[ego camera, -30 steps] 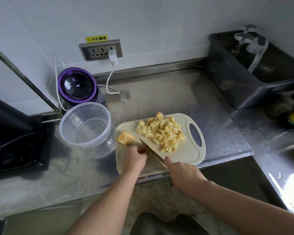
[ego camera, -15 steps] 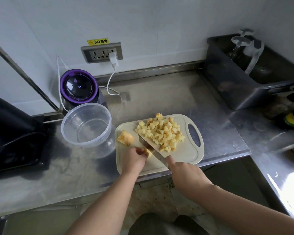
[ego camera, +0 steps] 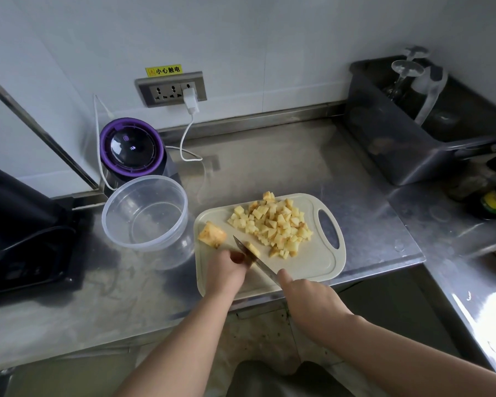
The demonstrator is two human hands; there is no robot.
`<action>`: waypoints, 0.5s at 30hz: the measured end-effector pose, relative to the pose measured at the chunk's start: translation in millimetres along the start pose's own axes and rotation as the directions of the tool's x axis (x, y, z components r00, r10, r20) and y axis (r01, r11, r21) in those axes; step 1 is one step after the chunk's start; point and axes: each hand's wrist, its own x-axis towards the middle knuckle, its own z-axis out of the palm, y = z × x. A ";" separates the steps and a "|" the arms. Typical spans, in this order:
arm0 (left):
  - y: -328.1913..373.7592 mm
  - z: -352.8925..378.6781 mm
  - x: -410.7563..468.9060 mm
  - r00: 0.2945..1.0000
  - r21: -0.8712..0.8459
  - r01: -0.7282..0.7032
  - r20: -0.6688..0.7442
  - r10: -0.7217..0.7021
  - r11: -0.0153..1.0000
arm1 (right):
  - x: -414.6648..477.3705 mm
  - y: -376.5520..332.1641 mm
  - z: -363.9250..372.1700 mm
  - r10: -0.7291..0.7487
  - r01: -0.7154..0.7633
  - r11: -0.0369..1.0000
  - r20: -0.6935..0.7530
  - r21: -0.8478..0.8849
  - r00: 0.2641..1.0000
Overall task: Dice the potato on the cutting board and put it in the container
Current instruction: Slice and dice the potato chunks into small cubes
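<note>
Head view. The empty container stands just left of the board. An uncut chunk lies on the board's left end. The left hand pins a small piece with curled fingers. The knife lies across that piece, its handle gripped by the right hand. The dice are heaped at far right. Advised: fingertips tucked clear of the blade, short vertical cuts. Half a second earlier hands, chunk and dice lie alike; now more of the piece shows right of the blade.
</note>
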 end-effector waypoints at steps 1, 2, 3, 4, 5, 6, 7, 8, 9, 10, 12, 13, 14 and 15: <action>-0.1 0.0 -0.3 1.000 0.009 -0.003 -0.006 0.003 1.000 | 1.0 -0.1 0.0 0.002 -0.002 1.000 0.009 0.003 1.000; 0.1 -0.3 -0.8 1.000 0.012 -0.005 -0.011 0.005 1.000 | 2.0 -0.6 -0.2 0.004 -0.004 1.000 0.016 0.000 1.000; 0.1 -0.6 -0.9 1.000 0.014 -0.006 -0.014 0.006 1.000 | 3.1 -0.9 0.4 0.005 -0.005 1.000 0.022 -0.007 1.000; 0.3 -1.1 -1.5 1.000 0.017 -0.009 -0.015 0.009 1.000 | 3.8 -1.3 0.7 0.009 -0.009 1.000 0.028 -0.016 1.000; 0.2 -0.5 -1.3 1.000 0.018 -0.012 -0.015 0.012 1.000 | 4.5 -0.9 1.1 0.015 -0.014 1.000 0.031 -0.018 0.999; 0.1 -0.3 -1.2 1.000 0.019 -0.016 -0.015 0.016 1.000 | 4.2 -0.3 0.9 0.019 -0.019 1.000 0.032 -0.016 0.999; -0.3 -0.2 -0.9 1.000 0.018 -0.016 -0.012 0.016 1.000 | 4.3 0.5 1.6 0.020 -0.020 1.000 0.031 -0.010 0.999; -0.2 -0.7 -1.3 1.000 0.016 -0.021 -0.010 0.021 1.000 | 3.4 1.1 1.3 0.019 -0.019 1.000 0.026 -0.001 0.999; -0.5 -1.0 -1.5 1.000 0.012 -0.031 -0.005 0.031 0.999 | 2.5 2.4 1.4 0.016 -0.016 1.000 0.016 0.006 1.000; -1.0 -1.3 -1.8 0.999 0.012 -0.048 0.001 0.048 0.999 | 1.1 3.4 0.7 0.013 -0.013 1.000 0.003 0.010 1.000; -2.4 -2.7 -2.4 0.997 0.030 -0.074 0.012 0.074 0.997 | -1.5 5.3 -0.7 0.003 -0.003 1.000 -0.038 0.016 0.999; -3.4 -3.3 -2.4 0.997 0.045 -0.078 0.016 0.077 0.996 | -2.7 6.4 -1.8 -0.004 0.005 1.000 -0.063 0.017 0.998; -4.5 -3.9 -2.6 0.996 0.068 -0.084 0.018 0.083 0.994 | -3.8 7.2 -3.6 -0.010 0.012 1.000 -0.085 0.013 0.996; -5.2 -3.8 -2.8 0.996 0.107 -0.092 0.020 0.091 0.990 | -4.5 8.2 -5.2 -0.013 0.014 1.000 -0.101 0.011 0.995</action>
